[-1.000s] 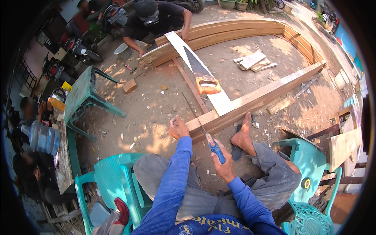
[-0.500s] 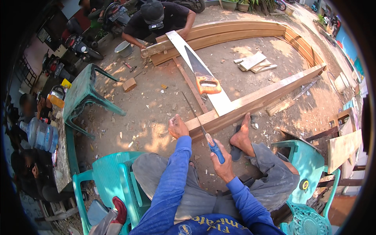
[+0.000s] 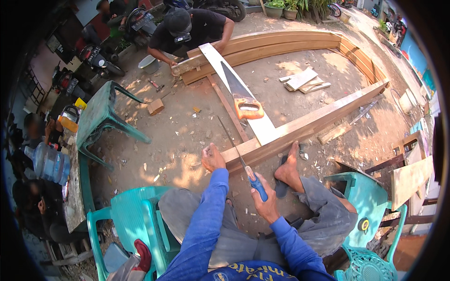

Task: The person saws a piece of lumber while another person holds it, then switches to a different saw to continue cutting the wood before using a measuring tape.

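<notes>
Right hand is clenched round the blue handle of a narrow saw; the blade runs up and away across the near end of the beam. Left hand lies on the beam's end with the fingers curled down on the wood, just beside the blade, probably to steady the piece. A bare foot presses against the beam's side, likely for the same reason. The beam rests on the dirt ground.

A pale plank lies across the beam, and a second saw with an orange handle sits on top of it, within reach, gripped by nobody. At the far end a person in black bends over the curved timbers; their hands are on the wood, grip unclear.

Hard to make out: whether the blade's teeth are touching the wood or just above it. The tips of the left fingers are hidden by the hand itself. The green chairs are cut off at the lower edge.
</notes>
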A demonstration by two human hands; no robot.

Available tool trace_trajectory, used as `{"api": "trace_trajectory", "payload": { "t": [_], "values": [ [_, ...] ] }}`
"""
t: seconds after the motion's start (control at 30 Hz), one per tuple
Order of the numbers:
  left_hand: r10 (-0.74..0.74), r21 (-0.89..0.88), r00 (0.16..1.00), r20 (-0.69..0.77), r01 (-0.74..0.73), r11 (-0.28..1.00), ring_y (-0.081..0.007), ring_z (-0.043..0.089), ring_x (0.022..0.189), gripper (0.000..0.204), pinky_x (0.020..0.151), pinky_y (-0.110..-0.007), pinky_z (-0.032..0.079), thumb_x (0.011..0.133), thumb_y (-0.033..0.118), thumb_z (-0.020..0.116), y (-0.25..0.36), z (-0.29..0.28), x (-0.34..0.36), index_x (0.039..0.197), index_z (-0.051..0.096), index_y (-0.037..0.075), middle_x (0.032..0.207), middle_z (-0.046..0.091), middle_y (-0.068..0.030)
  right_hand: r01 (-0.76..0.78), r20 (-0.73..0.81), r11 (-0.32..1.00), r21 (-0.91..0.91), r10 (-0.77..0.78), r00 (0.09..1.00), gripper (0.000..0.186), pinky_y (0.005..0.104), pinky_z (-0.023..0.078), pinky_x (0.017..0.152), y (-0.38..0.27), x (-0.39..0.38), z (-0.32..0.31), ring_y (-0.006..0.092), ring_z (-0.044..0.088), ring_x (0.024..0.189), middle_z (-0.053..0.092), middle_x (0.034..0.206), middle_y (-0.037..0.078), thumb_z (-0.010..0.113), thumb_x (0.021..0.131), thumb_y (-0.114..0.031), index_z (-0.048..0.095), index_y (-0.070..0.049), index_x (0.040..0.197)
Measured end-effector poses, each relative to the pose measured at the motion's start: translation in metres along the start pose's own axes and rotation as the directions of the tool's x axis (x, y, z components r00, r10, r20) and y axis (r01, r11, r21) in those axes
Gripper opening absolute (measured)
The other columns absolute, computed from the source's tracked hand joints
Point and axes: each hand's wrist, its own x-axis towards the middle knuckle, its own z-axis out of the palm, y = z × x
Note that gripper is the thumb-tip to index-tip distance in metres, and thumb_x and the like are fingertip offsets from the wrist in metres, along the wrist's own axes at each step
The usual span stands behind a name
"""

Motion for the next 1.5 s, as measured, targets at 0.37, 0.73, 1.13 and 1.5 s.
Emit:
{"api": "trace_trajectory", "payload": {
  "t": [0.37, 0.73, 1.13, 1.5],
  "values": [
    [0.006, -0.042, 1.000, -0.007, -0.006, 0.999, -0.0277, 0.065, 0.069, 0.039, 0.068, -0.043, 0.050, 0.087, 0.040, 0.068, 0.001, 0.001, 0.000, 0.088, 0.070, 0.001, 0.071, 0.068, -0.0159, -0.010, -0.006, 1.000, 0.004, 0.010, 1.000, 0.054, 0.0383, 0.050, 0.095, -0.005, -0.001, -0.002, 0.0383, 0.065, 0.117, 0.065, 0.126, 0.026, 0.063, 0.091, -0.013, 0.050, -0.001, 0.142],
    [0.014, -0.052, 1.000, -0.009, -0.014, 0.999, -0.0298, 0.066, 0.070, 0.040, 0.070, -0.045, 0.051, 0.087, 0.039, 0.067, -0.014, 0.003, 0.005, 0.091, 0.071, -0.001, 0.073, 0.069, -0.0173, 0.026, -0.002, 1.000, -0.007, -0.026, 1.000, 0.055, 0.0398, 0.050, 0.095, 0.000, -0.002, 0.001, 0.0419, 0.063, 0.118, 0.064, 0.126, 0.027, 0.063, 0.090, -0.013, 0.050, -0.001, 0.142],
    [0.060, 0.000, 0.998, -0.028, -0.060, 0.998, -0.0245, 0.062, 0.064, 0.032, 0.063, -0.040, 0.049, 0.091, 0.032, 0.067, -0.004, 0.003, -0.002, 0.092, 0.069, 0.000, 0.070, 0.067, -0.0150, -0.141, -0.097, 0.989, -0.044, 0.136, 0.986, 0.051, 0.0420, 0.053, 0.092, -0.026, -0.011, -0.004, 0.0424, 0.064, 0.115, 0.065, 0.124, 0.027, 0.064, 0.090, -0.018, 0.055, 0.000, 0.137],
    [0.018, -0.138, 1.000, -0.006, -0.019, 0.990, -0.0198, 0.063, 0.069, 0.031, 0.064, -0.038, 0.049, 0.093, 0.030, 0.068, -0.014, 0.009, 0.002, 0.100, 0.067, 0.000, 0.073, 0.067, -0.0114, -0.032, -0.297, 0.982, 0.188, 0.088, 0.951, 0.054, 0.0296, 0.052, 0.085, -0.093, -0.023, -0.084, 0.0170, 0.066, 0.094, 0.071, 0.110, 0.016, 0.061, 0.092, -0.024, 0.054, 0.007, 0.136]
  ]
}}
